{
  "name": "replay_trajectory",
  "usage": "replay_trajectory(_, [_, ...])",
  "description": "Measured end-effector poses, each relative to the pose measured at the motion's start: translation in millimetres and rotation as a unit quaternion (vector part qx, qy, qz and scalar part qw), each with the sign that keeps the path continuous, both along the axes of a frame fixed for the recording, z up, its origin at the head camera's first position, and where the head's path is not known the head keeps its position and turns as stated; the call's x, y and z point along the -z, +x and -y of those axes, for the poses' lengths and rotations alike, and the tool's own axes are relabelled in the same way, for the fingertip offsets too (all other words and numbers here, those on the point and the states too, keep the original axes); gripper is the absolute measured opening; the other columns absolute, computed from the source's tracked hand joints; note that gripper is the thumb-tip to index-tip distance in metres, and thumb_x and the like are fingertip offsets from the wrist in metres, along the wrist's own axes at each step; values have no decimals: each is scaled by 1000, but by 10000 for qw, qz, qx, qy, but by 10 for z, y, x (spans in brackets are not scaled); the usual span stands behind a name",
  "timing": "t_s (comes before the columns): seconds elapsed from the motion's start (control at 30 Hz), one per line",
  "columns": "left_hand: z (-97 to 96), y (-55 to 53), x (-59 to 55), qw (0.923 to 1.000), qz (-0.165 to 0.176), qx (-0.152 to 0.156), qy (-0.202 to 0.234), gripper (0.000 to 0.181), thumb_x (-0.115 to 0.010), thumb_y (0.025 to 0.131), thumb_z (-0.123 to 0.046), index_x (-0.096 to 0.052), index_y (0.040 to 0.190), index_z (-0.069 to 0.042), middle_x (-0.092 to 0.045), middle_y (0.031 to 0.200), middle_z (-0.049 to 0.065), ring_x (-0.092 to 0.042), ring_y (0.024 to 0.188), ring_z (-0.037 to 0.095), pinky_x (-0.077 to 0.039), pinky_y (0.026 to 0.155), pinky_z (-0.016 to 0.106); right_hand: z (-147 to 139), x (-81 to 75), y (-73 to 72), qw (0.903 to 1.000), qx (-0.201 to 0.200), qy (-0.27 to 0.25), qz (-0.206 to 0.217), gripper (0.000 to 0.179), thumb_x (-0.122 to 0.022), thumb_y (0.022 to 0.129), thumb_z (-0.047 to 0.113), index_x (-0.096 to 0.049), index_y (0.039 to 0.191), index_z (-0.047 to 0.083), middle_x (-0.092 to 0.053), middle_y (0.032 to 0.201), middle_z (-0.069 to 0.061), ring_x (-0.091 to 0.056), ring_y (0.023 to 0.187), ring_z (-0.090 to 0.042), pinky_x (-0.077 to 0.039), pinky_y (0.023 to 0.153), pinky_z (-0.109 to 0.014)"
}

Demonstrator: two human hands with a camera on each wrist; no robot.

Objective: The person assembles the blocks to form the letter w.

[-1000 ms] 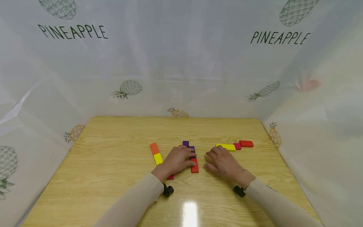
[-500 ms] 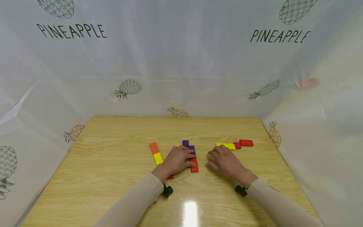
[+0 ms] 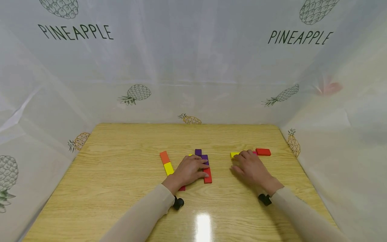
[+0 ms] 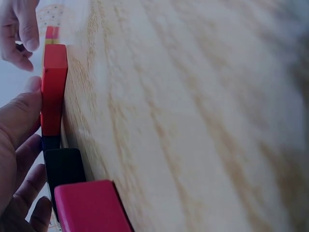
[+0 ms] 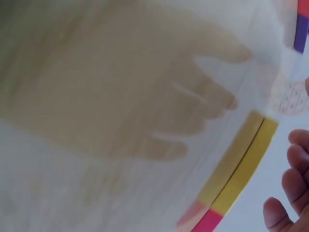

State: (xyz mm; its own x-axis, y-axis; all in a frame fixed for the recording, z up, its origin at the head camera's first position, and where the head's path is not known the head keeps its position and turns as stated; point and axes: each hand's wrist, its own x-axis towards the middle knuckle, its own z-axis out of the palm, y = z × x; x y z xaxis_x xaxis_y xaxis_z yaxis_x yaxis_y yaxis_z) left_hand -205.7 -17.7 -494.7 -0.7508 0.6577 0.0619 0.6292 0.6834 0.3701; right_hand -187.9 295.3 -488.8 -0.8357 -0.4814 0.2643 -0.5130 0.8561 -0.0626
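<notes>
My left hand [image 3: 188, 169] rests on a joined row, its fingertips over a purple block [image 3: 204, 157] and its thumb on a red block [image 3: 207, 178]. In the left wrist view, the thumb lies along the red block [image 4: 54, 92], with a dark block [image 4: 66, 166] and a pink block [image 4: 91, 208] nearer the camera. Over on the right, my right hand [image 3: 252, 168] spreads with loose fingers over a yellow block [image 3: 234, 155], hiding part of it. The right wrist view shows that yellow block [image 5: 246, 164] end to end with a pink block [image 5: 208, 221], fingers apart from them.
A red block [image 3: 263, 152] lies beyond the right hand. Left of the left hand, an orange block [image 3: 164, 157] and a yellow block [image 3: 168, 168] form a slanted row. A small purple block [image 3: 198, 152] sits behind the left fingers. A pineapple-print curtain [image 3: 193, 67] surrounds the wooden table [image 3: 121, 201].
My right hand has moved right and slightly away from me, from beside the yellow block's left end to over it and the pink block. The left hand has stayed in place.
</notes>
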Motion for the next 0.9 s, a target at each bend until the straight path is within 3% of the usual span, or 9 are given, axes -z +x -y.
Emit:
replay_trajectory(0.43, [6,20,-34,9999,121,-61,-37,47,-69,100,-50,-72,139,-25,-60,153,-7,-50,146,25,-34,122,62,-516,-46,-86,9969,787,18,-88,38,-67,98,19,-67,129,-4,-66,116,-23,-57,103,-43,-51,87,-61])
replay_trajectory(0.63, [9,29,-47,9999,121,-82,-34,46,-69,100,-49,-73,139,-25,-61,153,-7,-51,145,25,-34,122,61,-660,-56,-116,9958,826,233,-315,42,-72,94,14,-68,130,-6,-67,116,-25,-58,104,-47,-54,85,-63])
replay_trajectory(0.9, [12,25,-10,9999,111,-74,-30,46,-69,100,-50,-72,139,-27,-60,153,-9,-50,145,24,-34,122,61,-712,-38,-143,9954,739,440,-422,37,-79,91,10,-70,124,-4,-66,111,-23,-58,97,-44,-55,78,-58])
